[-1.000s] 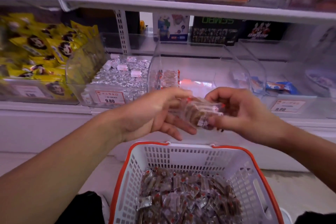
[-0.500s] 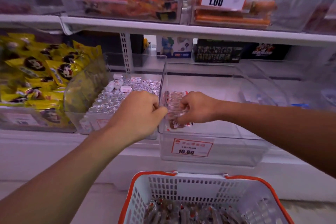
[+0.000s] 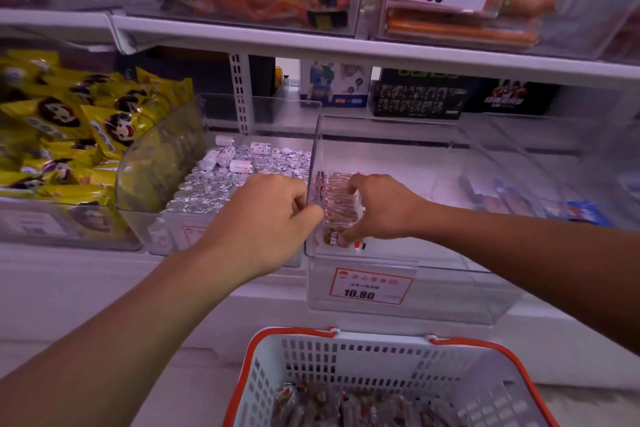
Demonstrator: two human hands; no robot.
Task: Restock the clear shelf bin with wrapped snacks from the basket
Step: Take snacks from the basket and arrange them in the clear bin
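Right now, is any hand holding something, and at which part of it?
The right hand holds the wrapped snacks inside the clear bin, fingers over their top and near end. The left hand is curled at the bin's left wall; its hold cannot be told.

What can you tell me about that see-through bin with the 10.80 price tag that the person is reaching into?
The clear plastic shelf bin sits on the white lower shelf, open-topped, with tall transparent walls and a low front carrying an orange-bordered 10.80 price label. It is mostly bare inside: only a small row of clear-wrapped brown snacks lies against its left wall. The right hand reaches in over the front and touches those snacks; the left hand is curled at the left wall's edge. A silver-foil candy bin stands beside it.
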